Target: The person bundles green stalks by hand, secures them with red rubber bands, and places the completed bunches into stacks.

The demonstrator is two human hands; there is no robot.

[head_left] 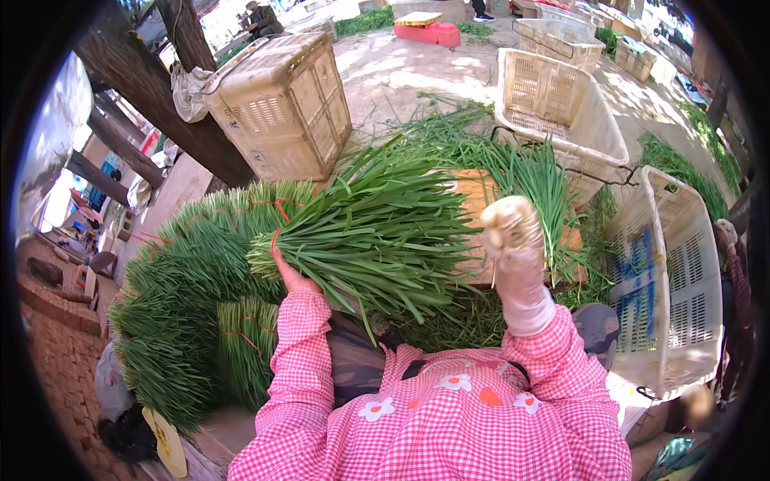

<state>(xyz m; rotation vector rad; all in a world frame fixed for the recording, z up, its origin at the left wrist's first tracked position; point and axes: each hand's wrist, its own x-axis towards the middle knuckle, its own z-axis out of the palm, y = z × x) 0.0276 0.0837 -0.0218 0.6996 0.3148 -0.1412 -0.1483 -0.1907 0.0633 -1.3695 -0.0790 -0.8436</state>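
Observation:
A large bunch of green garlic chives point(377, 224), bound near its pale stem ends with a red tie point(275, 239), lies across my lap area with its leaves pointing right. My left hand point(298, 276) grips it at the tied end. Over a wooden board point(473, 192), my right hand point(513, 226) is raised in a pale, soiled glove, its fingers curled in and blurred; whatever they hold, if anything, is hidden. Loose chives point(549, 192) lie on the board just beyond and right of that hand.
Tied chive bundles point(192, 264) are stacked at my left. Ahead stands an upended crate point(281, 108); open crates point(557, 104) point(670, 280) are at the right. More loose chives point(433, 132) cover the ground beyond the board. Another person's hand point(726, 234) shows at the far right.

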